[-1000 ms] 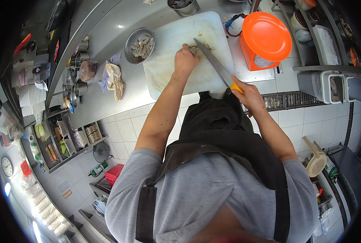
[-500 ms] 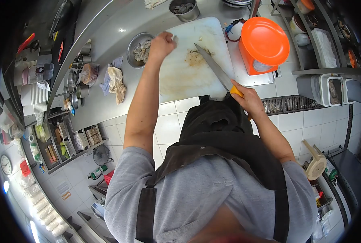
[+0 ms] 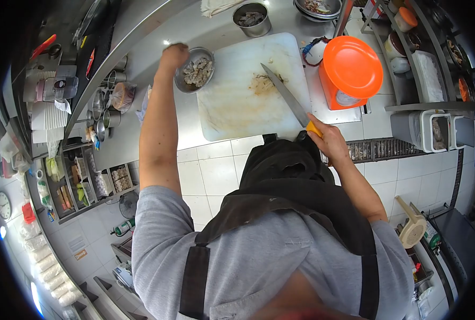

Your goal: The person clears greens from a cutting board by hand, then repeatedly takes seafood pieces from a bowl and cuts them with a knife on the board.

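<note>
My right hand (image 3: 330,143) is closed around the yellow handle of a long kitchen knife (image 3: 289,97). The blade rests over the white cutting board (image 3: 229,109), its tip beside a small heap of pale, brownish scraps (image 3: 265,84). My left hand (image 3: 175,54) is at the left rim of a metal bowl (image 3: 209,85), with curled fingers; whatever they might hold is hidden. Inside the bowl lie greyish-white pieces that look like peeled shrimp (image 3: 198,72). Behind the board, a metal pot (image 3: 258,28) contains darker grey pieces.
An orange lidded bucket (image 3: 351,66) stands right of the board on the steel counter (image 3: 165,125). Stacked metal bowls (image 3: 318,9) sit at the back. A white cloth (image 3: 218,5) lies near the pot. Metal containers (image 3: 108,117) and a bagged item (image 3: 122,96) occupy the left side.
My left hand has moved left from over the board's edge to the far side of the bowl. My right hand keeps the knife in nearly the same place. The view has shifted slightly.
</note>
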`<action>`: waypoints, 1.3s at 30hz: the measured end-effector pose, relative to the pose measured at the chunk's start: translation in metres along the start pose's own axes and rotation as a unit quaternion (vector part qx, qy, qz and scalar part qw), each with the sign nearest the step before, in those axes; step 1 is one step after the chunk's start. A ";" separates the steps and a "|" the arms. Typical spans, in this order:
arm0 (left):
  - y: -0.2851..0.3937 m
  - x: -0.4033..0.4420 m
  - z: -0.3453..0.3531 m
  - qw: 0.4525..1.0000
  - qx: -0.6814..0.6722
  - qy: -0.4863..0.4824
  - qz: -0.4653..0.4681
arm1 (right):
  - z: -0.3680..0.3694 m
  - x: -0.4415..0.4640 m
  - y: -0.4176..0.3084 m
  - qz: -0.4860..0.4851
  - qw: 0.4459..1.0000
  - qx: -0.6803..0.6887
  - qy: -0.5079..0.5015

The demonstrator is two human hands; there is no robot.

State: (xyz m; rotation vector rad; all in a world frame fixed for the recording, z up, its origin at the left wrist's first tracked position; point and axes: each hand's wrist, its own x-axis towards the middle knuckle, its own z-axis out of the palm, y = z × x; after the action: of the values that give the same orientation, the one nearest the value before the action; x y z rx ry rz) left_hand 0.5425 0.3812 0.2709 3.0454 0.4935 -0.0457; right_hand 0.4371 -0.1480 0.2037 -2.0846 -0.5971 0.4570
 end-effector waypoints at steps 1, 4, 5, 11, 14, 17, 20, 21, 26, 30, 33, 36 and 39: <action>-0.005 -0.009 0.010 0.999 0.026 -0.033 -0.009 | 0.001 0.001 0.000 -0.001 1.000 -0.001 -0.001; -0.008 -0.026 0.046 0.991 0.077 -0.090 -0.056 | 0.005 0.005 0.000 -0.056 0.998 -0.022 0.004; -0.006 -0.030 0.056 0.984 0.105 -0.114 -0.093 | 0.006 0.006 0.001 -0.057 0.998 -0.036 -0.018; 0.008 -0.041 0.078 0.977 0.035 -0.091 -0.188 | -0.002 0.012 0.000 -0.033 0.997 -0.060 -0.035; -0.007 -0.032 0.084 0.979 -0.004 -0.090 -0.185 | -0.011 0.013 -0.006 -0.004 0.998 -0.063 -0.009; 0.006 -0.045 0.050 0.976 -0.061 -0.079 -0.193 | -0.017 0.010 -0.015 0.015 0.998 -0.060 0.005; 0.003 -0.050 0.036 0.887 -0.348 -0.100 -0.286 | -0.015 0.005 -0.018 0.010 0.999 -0.052 -0.009; 0.005 -0.052 0.036 0.888 -0.347 -0.099 -0.284 | -0.013 0.004 -0.018 0.001 0.998 -0.052 -0.024; 0.054 -0.073 0.024 0.751 -0.632 -0.112 -0.158 | 0.005 0.001 -0.013 0.006 0.998 -0.029 -0.058; 0.103 -0.083 0.035 0.800 -0.547 -0.190 -0.156 | 0.008 0.003 -0.005 0.007 0.999 -0.008 -0.046; 0.130 -0.087 0.053 0.892 -0.357 -0.262 -0.086 | 0.001 0.006 -0.010 0.047 0.998 -0.007 -0.030; 0.146 -0.090 0.076 0.949 -0.161 -0.249 0.107 | -0.003 0.006 -0.011 0.050 0.999 -0.015 -0.013; 0.160 -0.093 0.078 0.937 -0.099 -0.296 0.156 | -0.008 0.005 -0.016 0.083 0.996 0.006 -0.033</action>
State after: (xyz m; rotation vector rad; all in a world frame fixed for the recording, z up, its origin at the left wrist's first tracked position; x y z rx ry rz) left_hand 0.5036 0.1961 0.2043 2.6717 -0.0311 -0.8099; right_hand 0.4412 -0.1427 0.2208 -2.1228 -0.4591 0.6247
